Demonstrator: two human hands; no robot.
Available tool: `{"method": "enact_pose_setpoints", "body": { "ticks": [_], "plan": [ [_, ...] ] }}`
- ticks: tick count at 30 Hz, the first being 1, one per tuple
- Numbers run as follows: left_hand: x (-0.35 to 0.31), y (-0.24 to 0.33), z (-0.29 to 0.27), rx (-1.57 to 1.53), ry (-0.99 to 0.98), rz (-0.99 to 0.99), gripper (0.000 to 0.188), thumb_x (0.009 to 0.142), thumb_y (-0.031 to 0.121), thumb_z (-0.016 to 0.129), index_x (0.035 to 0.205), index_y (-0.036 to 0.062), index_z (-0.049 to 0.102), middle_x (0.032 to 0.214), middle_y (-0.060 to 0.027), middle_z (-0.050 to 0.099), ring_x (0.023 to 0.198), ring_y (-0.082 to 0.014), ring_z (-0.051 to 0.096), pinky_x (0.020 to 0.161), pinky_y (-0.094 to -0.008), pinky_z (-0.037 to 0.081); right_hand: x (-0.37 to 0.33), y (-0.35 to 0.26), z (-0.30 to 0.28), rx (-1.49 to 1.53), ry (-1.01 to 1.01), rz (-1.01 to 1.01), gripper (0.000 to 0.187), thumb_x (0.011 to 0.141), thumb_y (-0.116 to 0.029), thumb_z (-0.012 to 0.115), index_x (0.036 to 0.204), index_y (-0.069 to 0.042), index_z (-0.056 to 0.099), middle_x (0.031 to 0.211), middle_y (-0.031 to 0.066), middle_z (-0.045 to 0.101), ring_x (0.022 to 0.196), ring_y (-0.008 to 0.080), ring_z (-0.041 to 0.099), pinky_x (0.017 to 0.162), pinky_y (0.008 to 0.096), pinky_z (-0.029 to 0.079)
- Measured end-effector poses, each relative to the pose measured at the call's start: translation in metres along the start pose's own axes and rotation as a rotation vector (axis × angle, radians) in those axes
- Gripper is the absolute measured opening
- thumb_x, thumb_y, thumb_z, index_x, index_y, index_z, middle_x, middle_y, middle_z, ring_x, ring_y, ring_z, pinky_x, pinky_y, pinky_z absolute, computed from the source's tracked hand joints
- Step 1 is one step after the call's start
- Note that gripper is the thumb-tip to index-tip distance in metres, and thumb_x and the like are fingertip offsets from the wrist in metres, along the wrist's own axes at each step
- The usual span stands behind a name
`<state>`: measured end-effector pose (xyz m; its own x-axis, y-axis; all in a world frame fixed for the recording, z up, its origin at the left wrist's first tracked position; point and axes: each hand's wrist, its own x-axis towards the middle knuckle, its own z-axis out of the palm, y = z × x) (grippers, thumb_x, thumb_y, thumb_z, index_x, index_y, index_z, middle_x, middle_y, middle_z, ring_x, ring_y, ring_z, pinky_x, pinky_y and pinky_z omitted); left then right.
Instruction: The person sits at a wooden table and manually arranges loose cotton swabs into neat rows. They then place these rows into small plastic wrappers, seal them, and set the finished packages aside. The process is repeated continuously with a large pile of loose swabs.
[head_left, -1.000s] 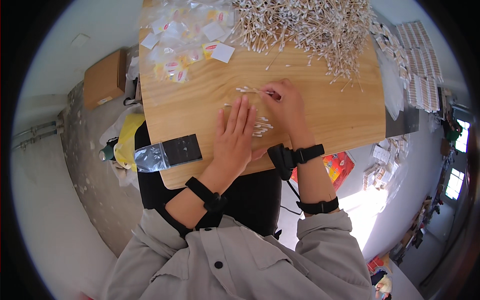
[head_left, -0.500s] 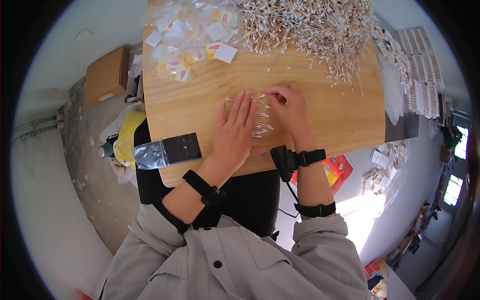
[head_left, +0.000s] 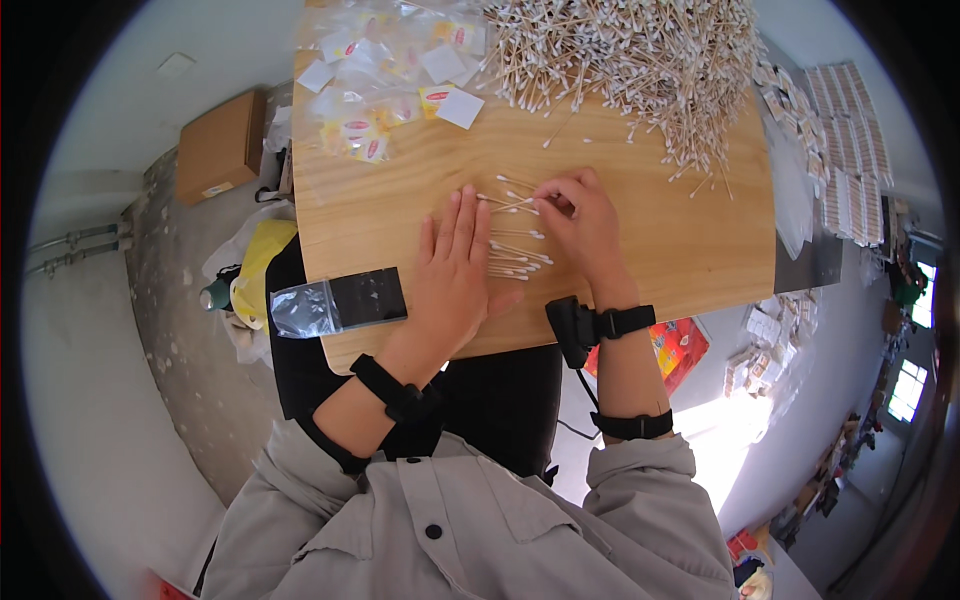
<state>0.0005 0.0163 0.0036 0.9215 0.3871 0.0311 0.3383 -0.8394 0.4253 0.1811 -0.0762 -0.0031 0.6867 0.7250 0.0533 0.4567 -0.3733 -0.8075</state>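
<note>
You had both hands over the middle of a wooden tabletop. Your left hand, left of center, lay flat and released, palm down, its fingers straight and close together, pointing to the top of the frame, the thumb spread to the right. A loose row of swabs lay at the center, just right of that hand, white tips facing right; their left ends met its edge or ran under it, which could not be told. Above the row, a few crossed swabs reached toward your right hand, right of center. Its thumb and index finger were bent together at the swab ends, the other fingers curled; whether they gripped a swab could not be told.

A large swab pile filled the upper right of the tabletop. Clear bags with yellow labels and white cards lay at upper left. A black and clear pouch sat at the lower-left edge. Beyond the tabletop were a cardboard box at left and stacked packs at upper right.
</note>
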Motion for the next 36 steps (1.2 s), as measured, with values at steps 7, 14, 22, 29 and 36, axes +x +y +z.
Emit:
{"method": "enact_pose_setpoints", "body": {
  "ticks": [7,14,22,29,36],
  "plan": [
    [-0.003,0.006,0.006,-0.013,0.004,-0.019,0.113,0.071,0.051,0.076,0.151,-0.0055,0.021,0.160,-0.0211,0.018,0.150,-0.0339,0.016,0.117,-0.0545,0.018,-0.005,-0.008,-0.002,-0.032,-0.065,0.002,0.010,0.078,-0.009,0.075,0.087,-0.009,0.071,0.090,0.0060,0.060,0.078,0.0195,0.066,0.070,0.0305,0.054],
    [-0.001,0.004,0.003,0.000,0.001,-0.003,0.108,0.074,0.052,0.074,0.151,-0.0038,0.022,0.160,-0.0205,0.020,0.150,-0.0332,0.016,0.117,-0.0542,0.018,-0.014,-0.002,-0.001,-0.138,0.023,-0.161,0.011,0.076,-0.012,0.075,0.085,-0.011,0.071,0.094,0.0067,0.060,0.088,0.0251,0.063,0.074,0.0345,0.052],
    [-0.003,0.000,0.008,0.034,0.022,0.014,0.107,0.075,0.055,0.072,0.152,-0.0019,0.024,0.160,-0.0185,0.022,0.150,-0.0316,0.017,0.117,-0.0560,0.017,-0.027,-0.006,0.001,-0.121,0.048,-0.090,0.009,0.077,-0.013,0.074,0.085,-0.010,0.070,0.094,0.0075,0.060,0.090,0.0258,0.063,0.075,0.0357,0.052],
    [-0.003,0.003,0.005,0.091,-0.013,0.012,0.106,0.074,0.056,0.071,0.152,-0.0009,0.026,0.160,-0.0161,0.022,0.150,-0.0293,0.018,0.118,-0.0554,0.015,-0.018,-0.002,0.006,-0.029,0.037,-0.006,0.010,0.079,-0.012,0.072,0.089,-0.009,0.071,0.091,0.0067,0.060,0.081,0.0235,0.066,0.073,0.0343,0.053],
    [-0.006,-0.003,0.004,0.075,0.001,0.030,0.105,0.073,0.054,0.073,0.151,-0.0003,0.028,0.160,-0.0159,0.023,0.150,-0.0284,0.019,0.118,-0.0544,0.016,-0.011,-0.005,0.004,-0.069,0.020,-0.015,0.009,0.080,-0.011,0.071,0.090,-0.009,0.070,0.086,0.0069,0.061,0.077,0.0231,0.065,0.069,0.0339,0.052]
  ]
}}
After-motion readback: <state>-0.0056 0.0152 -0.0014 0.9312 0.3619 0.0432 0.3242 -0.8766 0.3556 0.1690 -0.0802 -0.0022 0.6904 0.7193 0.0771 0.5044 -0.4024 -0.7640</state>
